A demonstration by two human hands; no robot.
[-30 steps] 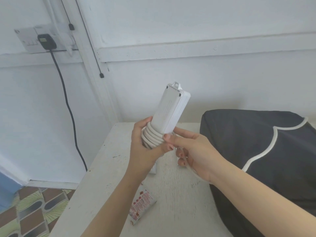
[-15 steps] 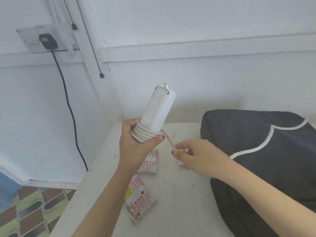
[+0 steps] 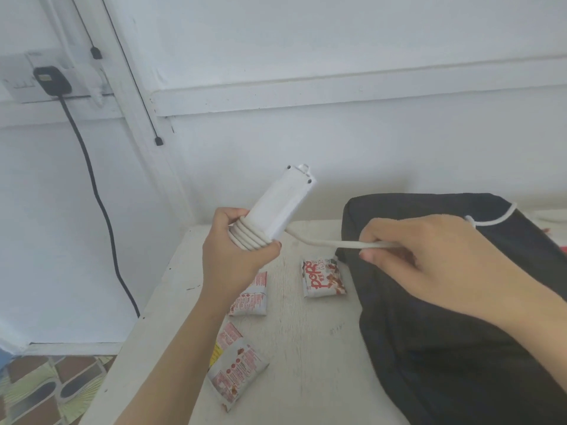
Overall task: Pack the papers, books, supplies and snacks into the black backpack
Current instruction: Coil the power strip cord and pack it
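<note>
Your left hand (image 3: 233,259) grips the strip (image 3: 282,204) round its coils; your right hand (image 3: 429,259), at three o'clock, pinches the cord (image 3: 325,242).

Your left hand (image 3: 233,259) holds the white plastic power strip (image 3: 280,207) upright above the white scuffed table (image 3: 306,348). Its white round cord (image 3: 325,242) is coiled round the lower end and runs right into your right hand (image 3: 429,262), above the black fabric backpack (image 3: 460,348) lying on the table's right side. A red-and-white foil snack packet (image 3: 323,277) lies just beside the backpack, a second packet (image 3: 250,297) sits left of it under your left wrist, and a third packet (image 3: 237,374) is nearer you.
</note>
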